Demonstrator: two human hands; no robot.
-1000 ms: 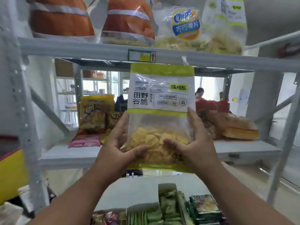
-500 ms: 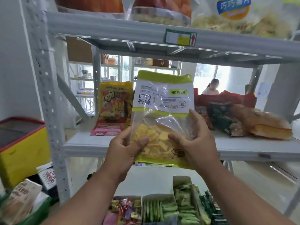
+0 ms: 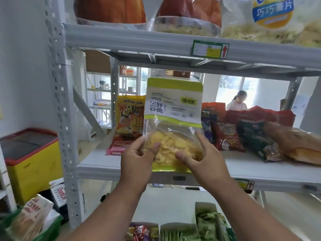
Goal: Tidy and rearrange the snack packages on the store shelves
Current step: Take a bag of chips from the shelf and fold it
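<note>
I've brought the chip bag (image 3: 173, 122) down onto the middle shelf (image 3: 97, 164); orange packet (image 3: 130, 119) left, red packets (image 3: 227, 136) right. Upright, label up; my left hand (image 3: 137, 159) and right hand (image 3: 205, 157) pinch it.

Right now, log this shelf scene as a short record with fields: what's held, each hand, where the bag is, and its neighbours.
held item: chips bag, clear with green bands, upright
left hand: thumb on the front of the bag's lower left, fingers behind
right hand: thumb on the bag's lower right front, fingers spread at its edge
location: at the front edge of the middle shelf; touching or not, cannot tell
left neighbour: orange snack bag, standing
right neighbours: red snack bag, dark green bag, bread
</note>
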